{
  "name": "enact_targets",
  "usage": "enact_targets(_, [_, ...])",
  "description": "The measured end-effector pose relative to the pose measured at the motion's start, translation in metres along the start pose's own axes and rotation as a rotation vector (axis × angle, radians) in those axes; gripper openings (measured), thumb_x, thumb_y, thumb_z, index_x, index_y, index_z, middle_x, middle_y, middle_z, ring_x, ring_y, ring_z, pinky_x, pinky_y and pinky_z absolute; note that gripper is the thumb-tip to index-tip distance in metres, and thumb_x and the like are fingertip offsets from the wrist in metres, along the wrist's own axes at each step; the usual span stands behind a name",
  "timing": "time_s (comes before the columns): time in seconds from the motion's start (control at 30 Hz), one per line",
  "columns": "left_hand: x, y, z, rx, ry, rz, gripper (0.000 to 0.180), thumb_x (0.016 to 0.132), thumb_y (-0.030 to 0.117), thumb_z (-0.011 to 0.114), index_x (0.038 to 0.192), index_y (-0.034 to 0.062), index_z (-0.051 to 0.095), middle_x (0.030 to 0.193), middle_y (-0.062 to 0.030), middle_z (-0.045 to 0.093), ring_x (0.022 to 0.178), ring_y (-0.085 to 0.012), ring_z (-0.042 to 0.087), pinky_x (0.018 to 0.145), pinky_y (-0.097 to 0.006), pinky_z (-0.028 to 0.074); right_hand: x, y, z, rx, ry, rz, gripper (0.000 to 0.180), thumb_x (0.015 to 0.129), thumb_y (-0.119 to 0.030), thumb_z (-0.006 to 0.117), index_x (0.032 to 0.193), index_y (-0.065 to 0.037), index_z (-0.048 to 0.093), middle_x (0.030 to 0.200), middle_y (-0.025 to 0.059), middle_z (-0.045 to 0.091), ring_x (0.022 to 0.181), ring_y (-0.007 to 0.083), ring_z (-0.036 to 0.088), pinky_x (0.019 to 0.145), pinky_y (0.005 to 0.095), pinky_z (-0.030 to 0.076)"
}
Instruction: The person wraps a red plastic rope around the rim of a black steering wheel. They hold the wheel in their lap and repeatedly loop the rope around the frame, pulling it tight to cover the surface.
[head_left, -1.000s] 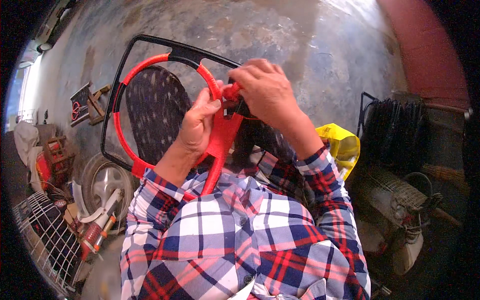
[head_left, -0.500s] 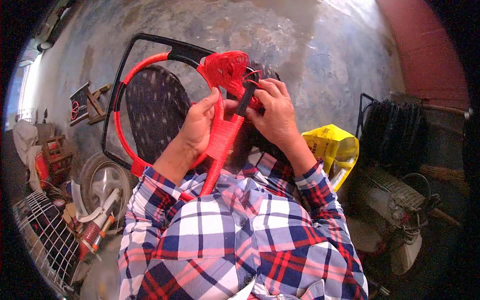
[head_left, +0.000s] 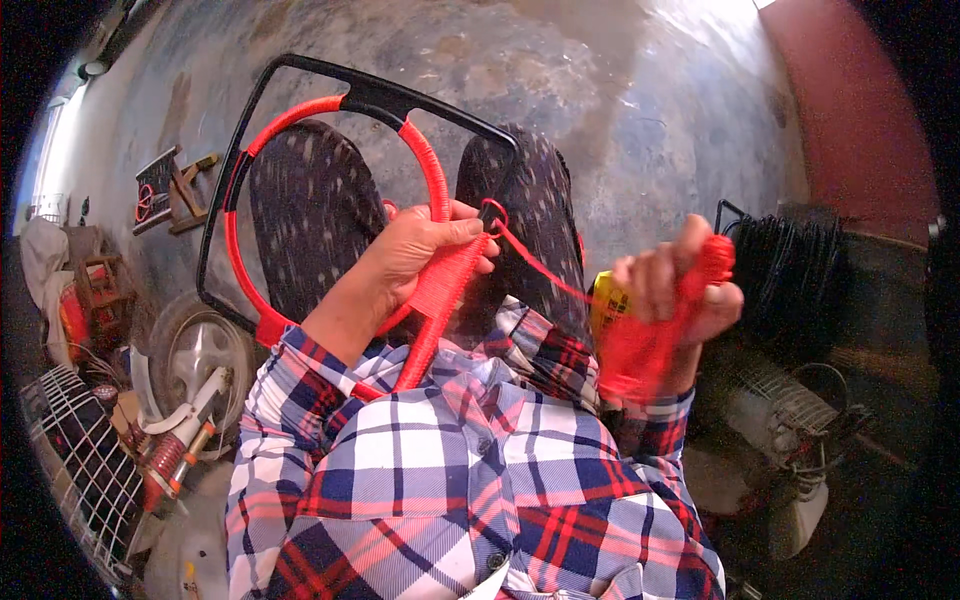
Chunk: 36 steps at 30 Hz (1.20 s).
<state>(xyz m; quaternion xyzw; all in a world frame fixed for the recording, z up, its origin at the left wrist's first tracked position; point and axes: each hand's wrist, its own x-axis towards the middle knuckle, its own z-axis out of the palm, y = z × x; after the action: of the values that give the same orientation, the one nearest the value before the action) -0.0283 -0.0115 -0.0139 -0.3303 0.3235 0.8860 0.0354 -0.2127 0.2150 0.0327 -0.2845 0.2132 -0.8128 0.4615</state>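
Observation:
My left hand [head_left: 415,250] is closed round the cord-wrapped junction of a frame lying over my lap. This frame has a black outer bar [head_left: 390,92] and an inner ring [head_left: 432,175] bound mostly in red cord, with bare black stretches. Off to the right, my right hand [head_left: 655,282], smeared by motion, grips a bundle of red cord [head_left: 640,358]. One red strand [head_left: 540,268] runs taut from the bundle to a loop round the frame's black bar, beside my left fingertips. The frame's lower end rests against my plaid shirt [head_left: 430,430].
A yellow bag [head_left: 603,308] is mostly hidden behind my right hand. Black coiled strands [head_left: 805,265] hang at the right. On the left are a small wooden piece [head_left: 190,195], a wheel [head_left: 205,365] and a white wire rack [head_left: 85,465].
My right hand has swung right, away from the frame, carrying the red cord bundle and drawing a strand out. My left hand has shifted up onto the junction near the bar.

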Motion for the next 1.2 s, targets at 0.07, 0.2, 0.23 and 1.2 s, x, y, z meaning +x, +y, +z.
enact_targets(0.07, [-0.002,0.0,0.0,0.009,-0.003,0.0,0.019,0.092,0.01,0.065,0.106,0.0018,0.055,0.092,-0.0185,0.069,0.073,-0.0255,0.071,0.064,-0.035,0.06,-0.003,-0.005,0.002,0.05,0.069,-0.016,0.025,0.081,-0.023,0.062,0.095,-0.007,0.05,0.079,0.0083,0.059,0.07,0.0167,0.057,0.069,0.0392,0.05])
enact_targets(0.2, [-0.002,0.003,0.002,0.012,-0.011,0.007,0.02,0.091,0.01,0.066,0.106,0.0016,0.055,0.092,-0.0191,0.069,0.073,-0.0255,0.071,0.064,-0.034,0.06,-0.001,0.018,0.012,-0.356,0.658,0.038,0.032,0.081,-0.005,0.062,0.112,-0.005,0.055,0.085,0.0043,0.059,0.07,0.0138,0.058,0.065,0.0281,0.052])
enact_targets(0.23, [-0.002,0.003,0.002,0.014,-0.014,0.008,0.02,0.091,0.01,0.066,0.106,0.0015,0.055,0.092,-0.0192,0.069,0.073,-0.0255,0.071,0.064,-0.034,0.06,0.004,0.028,0.015,-0.545,0.634,0.152,0.032,0.081,0.0,0.06,0.113,-0.004,0.058,0.089,0.0035,0.06,0.073,0.0127,0.058,0.066,0.0284,0.052])
enact_targets(1.2, [0.009,-0.003,-0.017,-0.217,-0.053,-0.003,0.036,0.096,0.029,0.058,0.112,-0.0033,0.059,0.1,-0.0268,0.068,0.083,-0.0343,0.07,0.076,-0.043,0.059,-0.018,-0.026,-0.02,-0.679,0.84,0.122,0.013,0.093,-0.018,0.062,0.098,-0.008,0.054,0.095,0.0158,0.07,0.068,0.0179,0.065,0.062,0.0317,0.054])
